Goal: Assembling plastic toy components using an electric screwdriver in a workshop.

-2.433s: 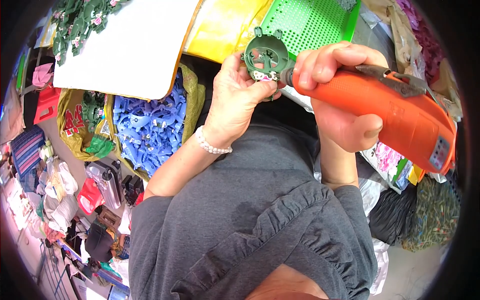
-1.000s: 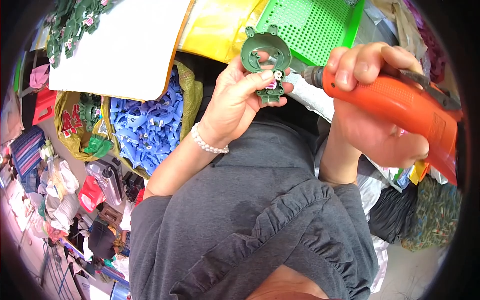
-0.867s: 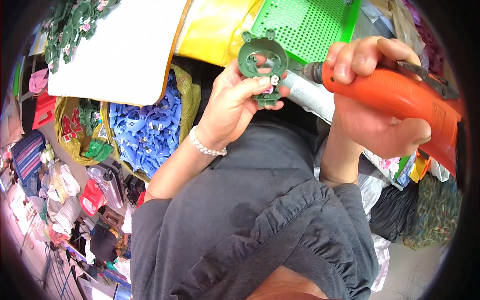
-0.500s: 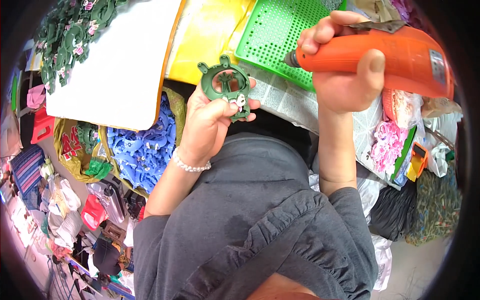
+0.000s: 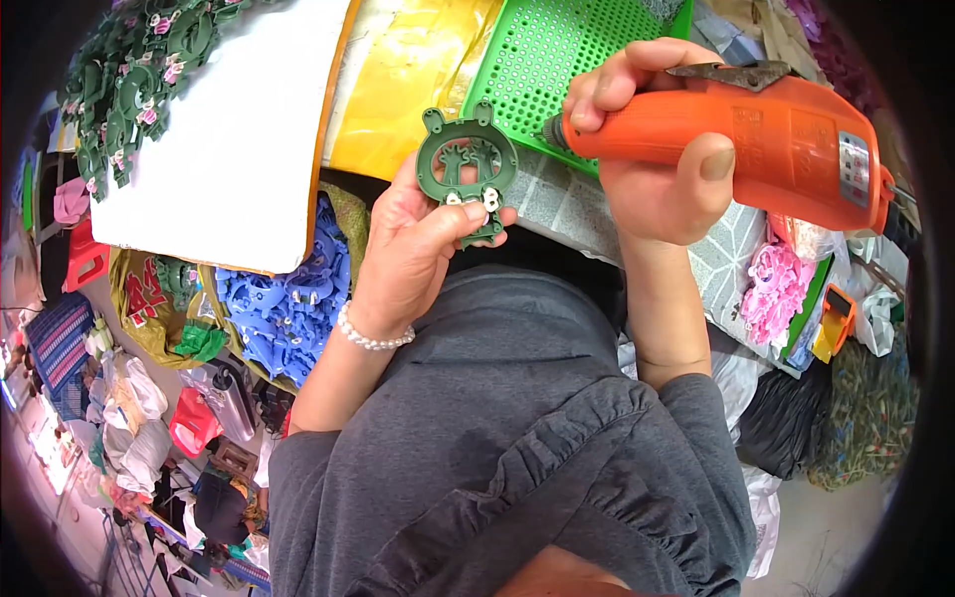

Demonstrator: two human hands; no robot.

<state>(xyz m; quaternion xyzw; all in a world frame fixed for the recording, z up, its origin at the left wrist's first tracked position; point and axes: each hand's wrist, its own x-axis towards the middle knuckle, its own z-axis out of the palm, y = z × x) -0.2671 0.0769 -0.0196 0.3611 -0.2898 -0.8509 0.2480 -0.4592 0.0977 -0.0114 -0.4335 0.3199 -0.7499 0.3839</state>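
Observation:
Between thumb and fingers, my left hand grips a dark green plastic toy part, round with two small posts on top and a hollow middle. Small white pieces sit at its lower end, beside my thumb. My right hand is wrapped round an orange electric screwdriver, held sideways with its dark tip pointing left toward the green part. Tip and part are apart. Below the tool, my right thumb sticks out from the grip.
A green perforated tray lies beyond my hands. At left is a white board with several green parts on it. Blue parts fill a sack below the board. Pink parts lie on the grey patterned table at right.
The green part has moved slightly right and turned to face up more squarely. The electric screwdriver has shifted left and a little down, nearer to the part.

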